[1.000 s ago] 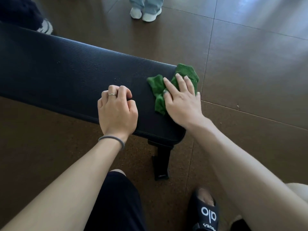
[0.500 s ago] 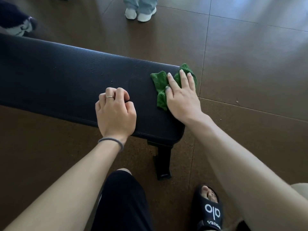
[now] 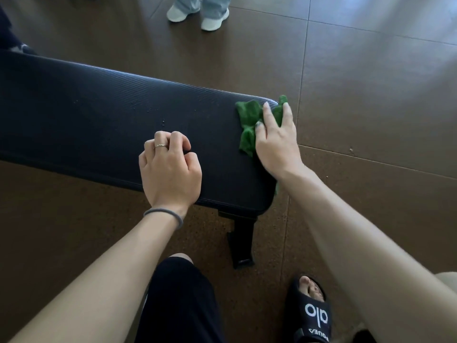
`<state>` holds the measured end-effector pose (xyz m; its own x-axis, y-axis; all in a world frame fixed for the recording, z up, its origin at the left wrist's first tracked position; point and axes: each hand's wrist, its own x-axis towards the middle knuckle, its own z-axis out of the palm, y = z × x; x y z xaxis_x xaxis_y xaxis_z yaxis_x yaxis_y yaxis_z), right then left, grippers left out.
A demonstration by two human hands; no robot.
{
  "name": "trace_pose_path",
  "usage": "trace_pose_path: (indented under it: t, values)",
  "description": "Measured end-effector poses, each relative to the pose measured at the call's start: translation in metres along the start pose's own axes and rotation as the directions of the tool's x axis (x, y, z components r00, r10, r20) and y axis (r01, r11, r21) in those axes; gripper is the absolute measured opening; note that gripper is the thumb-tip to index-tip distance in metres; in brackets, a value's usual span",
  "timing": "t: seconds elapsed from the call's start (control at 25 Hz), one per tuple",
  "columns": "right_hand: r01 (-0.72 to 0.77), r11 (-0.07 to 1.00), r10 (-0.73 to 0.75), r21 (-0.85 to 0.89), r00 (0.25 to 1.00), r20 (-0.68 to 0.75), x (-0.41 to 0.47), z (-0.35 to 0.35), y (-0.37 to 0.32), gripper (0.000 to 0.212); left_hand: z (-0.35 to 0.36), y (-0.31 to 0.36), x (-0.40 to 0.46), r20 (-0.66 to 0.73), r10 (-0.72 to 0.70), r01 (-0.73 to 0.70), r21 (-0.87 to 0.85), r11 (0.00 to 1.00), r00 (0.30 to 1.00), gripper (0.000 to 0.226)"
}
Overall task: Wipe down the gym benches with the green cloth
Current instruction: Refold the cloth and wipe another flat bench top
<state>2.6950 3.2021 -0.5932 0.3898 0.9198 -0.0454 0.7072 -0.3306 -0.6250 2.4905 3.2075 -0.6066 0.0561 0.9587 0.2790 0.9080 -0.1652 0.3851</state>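
Observation:
A black padded gym bench (image 3: 103,120) runs from the left edge to the middle of the view. The crumpled green cloth (image 3: 248,120) lies at the bench's right end, partly hanging over that end. My right hand (image 3: 277,142) presses flat on the cloth, fingers spread over the bench's far right corner. My left hand (image 3: 170,169) rests on the bench's near edge as a loose fist, wearing a ring and a grey wrist band, holding nothing. A few small droplets (image 3: 163,122) sit on the pad just beyond it.
The bench's black leg (image 3: 243,241) stands on the brown tiled floor below its right end. My foot in a black slide (image 3: 311,313) is near the bottom. Another person's white shoes (image 3: 197,16) stand beyond the bench at the top.
My right hand has slid the cloth rightward and away, up to the bench's right end, where it now hangs over the edge. My left hand has stayed in place.

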Motion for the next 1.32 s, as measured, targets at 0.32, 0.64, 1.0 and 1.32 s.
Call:
trace_pose_path:
  t: [0.32,0.64,1.0,1.32]
  values:
    - [-0.021,0.995,0.023,0.095,0.999,-0.027,-0.106,0.015,-0.003,0.059,0.000,0.000,-0.001,-0.007,0.006,-0.006,-0.002,1.000,1.000,0.022]
    - [-0.115,0.956,0.129,0.271,0.991,-0.035,0.024,-0.001,0.002,0.059,0.001,-0.001,0.000,-0.007,0.000,0.000,-0.007,1.000,1.000,0.023]
    - [-0.221,0.893,0.307,0.391,0.936,-0.171,-0.030,-0.025,0.001,0.047,-0.001,-0.001,0.000,-0.001,0.014,-0.014,-0.006,1.000,1.000,0.025]
    - [-0.287,0.458,0.207,0.842,0.955,0.212,-0.025,-0.043,-0.021,0.026,-0.003,-0.001,0.001,0.019,0.010,-0.010,-0.003,1.000,1.000,0.019]
